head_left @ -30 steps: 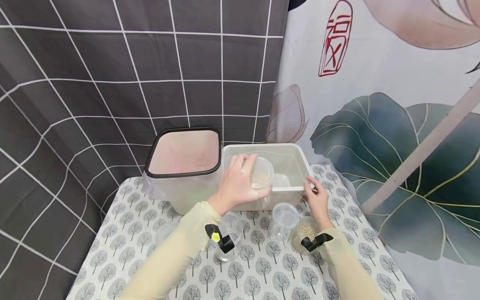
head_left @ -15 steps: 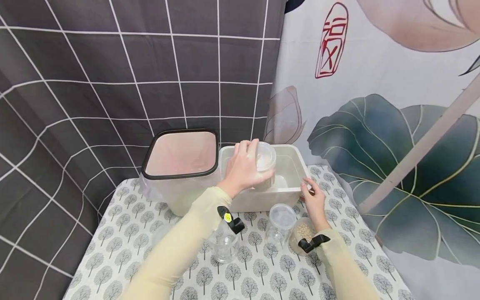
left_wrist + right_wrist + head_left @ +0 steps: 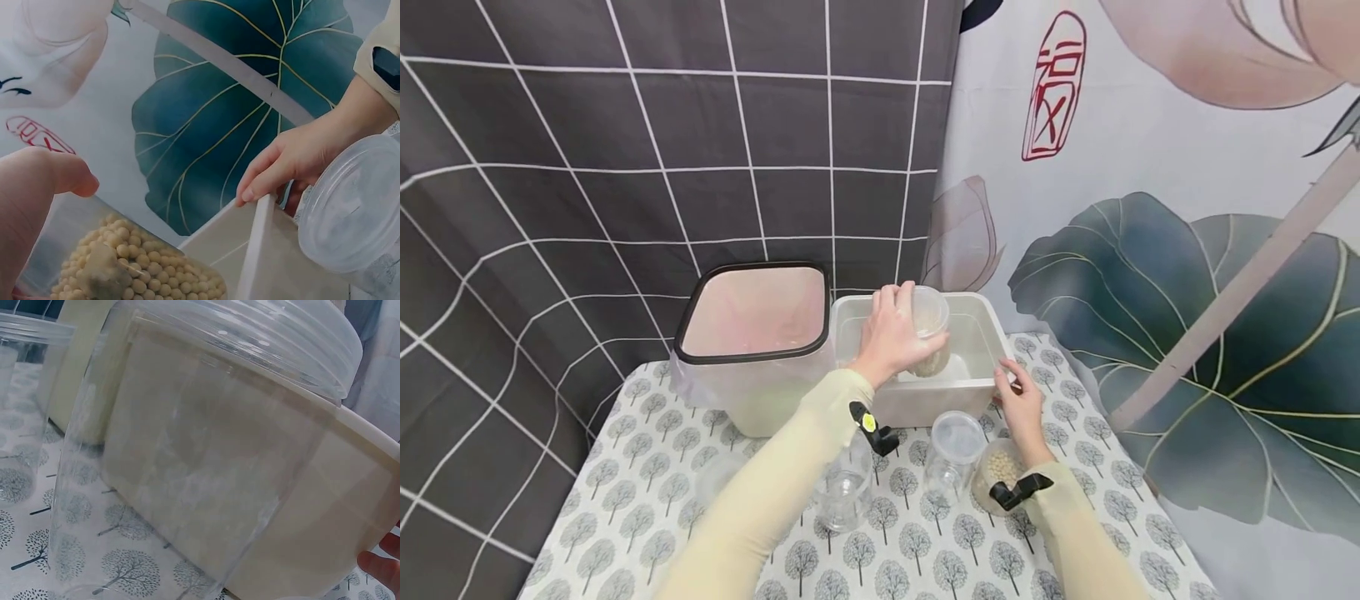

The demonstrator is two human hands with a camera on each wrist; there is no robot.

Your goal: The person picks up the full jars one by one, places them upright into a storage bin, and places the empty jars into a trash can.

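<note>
Tree-print tabletop point(image 3: 917, 554), far edge: left hand point(image 3: 889, 335) grasps a bean jar point(image 3: 932, 322) over a white bin point(image 3: 917, 407); right hand point(image 3: 1024, 412) grips its rim point(image 3: 966, 384).

L hand point(image 3: 31, 203) holds jar point(image 3: 72, 228) w/ pale beans point(image 3: 153, 265) – R hand point(image 3: 294, 156) grips bin rim point(image 3: 257, 244) – clear lid point(image 3: 353, 203) nr.

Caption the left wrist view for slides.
Left hand holds a clear plastic jar of round beige beans; right hand grips the corner of a white rectangular plastic bin.
</note>
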